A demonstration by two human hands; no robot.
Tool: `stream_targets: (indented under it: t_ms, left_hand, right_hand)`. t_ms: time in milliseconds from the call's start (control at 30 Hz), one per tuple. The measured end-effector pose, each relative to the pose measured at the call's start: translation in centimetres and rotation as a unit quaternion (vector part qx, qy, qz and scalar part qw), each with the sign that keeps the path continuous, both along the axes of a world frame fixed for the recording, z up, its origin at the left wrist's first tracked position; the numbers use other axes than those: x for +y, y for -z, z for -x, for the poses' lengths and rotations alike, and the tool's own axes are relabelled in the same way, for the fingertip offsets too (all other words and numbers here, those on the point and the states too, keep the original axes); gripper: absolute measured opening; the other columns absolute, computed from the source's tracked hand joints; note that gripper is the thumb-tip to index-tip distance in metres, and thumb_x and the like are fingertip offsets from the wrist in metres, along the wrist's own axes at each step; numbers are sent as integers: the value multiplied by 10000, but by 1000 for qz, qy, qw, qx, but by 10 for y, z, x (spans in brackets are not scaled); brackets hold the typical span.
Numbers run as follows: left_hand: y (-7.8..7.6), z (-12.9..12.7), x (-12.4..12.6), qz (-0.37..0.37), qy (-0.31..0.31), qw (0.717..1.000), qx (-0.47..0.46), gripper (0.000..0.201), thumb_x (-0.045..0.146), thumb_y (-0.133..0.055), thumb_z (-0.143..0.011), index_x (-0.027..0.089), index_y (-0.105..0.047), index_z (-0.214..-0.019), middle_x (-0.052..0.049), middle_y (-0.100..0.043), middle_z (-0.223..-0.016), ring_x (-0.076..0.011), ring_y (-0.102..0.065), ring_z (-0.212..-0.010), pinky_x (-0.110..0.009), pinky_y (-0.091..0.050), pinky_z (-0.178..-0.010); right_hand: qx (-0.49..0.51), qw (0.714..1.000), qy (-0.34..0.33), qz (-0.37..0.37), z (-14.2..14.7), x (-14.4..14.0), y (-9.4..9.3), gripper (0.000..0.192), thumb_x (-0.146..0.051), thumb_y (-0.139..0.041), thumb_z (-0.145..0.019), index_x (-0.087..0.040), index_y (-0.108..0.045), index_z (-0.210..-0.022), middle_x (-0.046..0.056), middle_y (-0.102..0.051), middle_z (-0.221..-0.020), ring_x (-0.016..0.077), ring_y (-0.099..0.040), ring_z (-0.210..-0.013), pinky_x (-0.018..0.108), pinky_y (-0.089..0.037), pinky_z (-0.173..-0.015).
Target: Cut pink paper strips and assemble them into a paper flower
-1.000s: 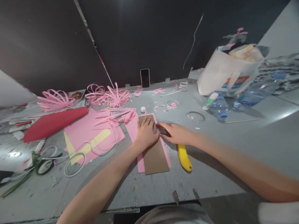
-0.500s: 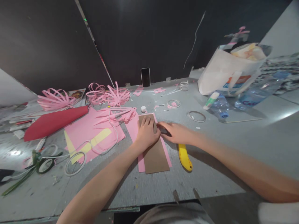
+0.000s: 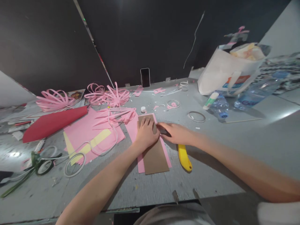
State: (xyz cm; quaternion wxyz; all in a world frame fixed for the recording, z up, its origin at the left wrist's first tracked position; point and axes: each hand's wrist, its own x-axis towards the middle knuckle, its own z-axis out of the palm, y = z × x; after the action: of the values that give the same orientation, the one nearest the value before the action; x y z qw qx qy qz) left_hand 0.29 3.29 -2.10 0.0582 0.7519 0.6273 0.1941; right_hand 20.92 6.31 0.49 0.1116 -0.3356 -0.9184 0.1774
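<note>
Nothing much moved: your left hand (image 3: pixel 145 135) pressed flat on the card (image 3: pixel 153 150), right hand (image 3: pixel 174 133) gripping a cutter (image 3: pixel 163 130); a slip could nick fingers.

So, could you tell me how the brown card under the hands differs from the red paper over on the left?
The brown card is a flat rectangle lying on pink paper, pinned by the left hand; the right hand is at its edge. The red paper tapers to a point, looks curved rather than flat, and nobody touches it. The red paper also looks longer. Both rest on the grey table.
</note>
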Motion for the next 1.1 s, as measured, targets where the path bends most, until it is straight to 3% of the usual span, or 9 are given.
stream_targets:
  t_ms: [600, 733, 933, 1100]
  left_hand:
    - [-1, 1, -1, 8, 4, 1000, 19, 457, 382, -529, -1031, 189, -614, -1436, -151, -505, -1662, -362, -361, -1600, -633, -225, -1319]
    - [-3, 1, -1, 12, 5, 999, 34, 438, 264, -383, -1076, 183, -603, -1446, -143, -515, -1656, -331, -370, -1597, -647, -237, -1311]
    - [-3, -1, -2, 16, 0, 999, 39, 449, 233, -393, -1066, 186, -582, -1470, -142, -496, -1673, -338, -358, -1608, -706, -195, -1311]
    - [-2, -1, -1, 8, 2, 999, 41, 478, 250, -386, -1068, 147, -577, -1494, -155, -502, -1668, -341, -380, -1599, -611, -242, -1332]
  right_hand:
    - [5, 1000, 8, 15, -2, -1, -2, 543, -325, -599, -1027, -209, -501, -1548, 162, -760, -1316, 327, -739, -1141, 422, -554, -911]
    - [9, 999, 1, 31, -2, -1, -9, 441, -350, -483, -1102, -220, -529, -1521, 150, -755, -1335, 305, -733, -1163, 404, -545, -929]
    - [8, 999, -7, 37, -2, 0, -13, 415, -343, -397, -1133, -221, -547, -1501, 138, -739, -1374, 288, -723, -1187, 400, -539, -954]
    - [-24, 1000, -10, -5, -2, -3, -30, 445, -299, -456, -1092, -240, -545, -1524, 132, -765, -1316, 300, -747, -1079, 398, -539, -867]
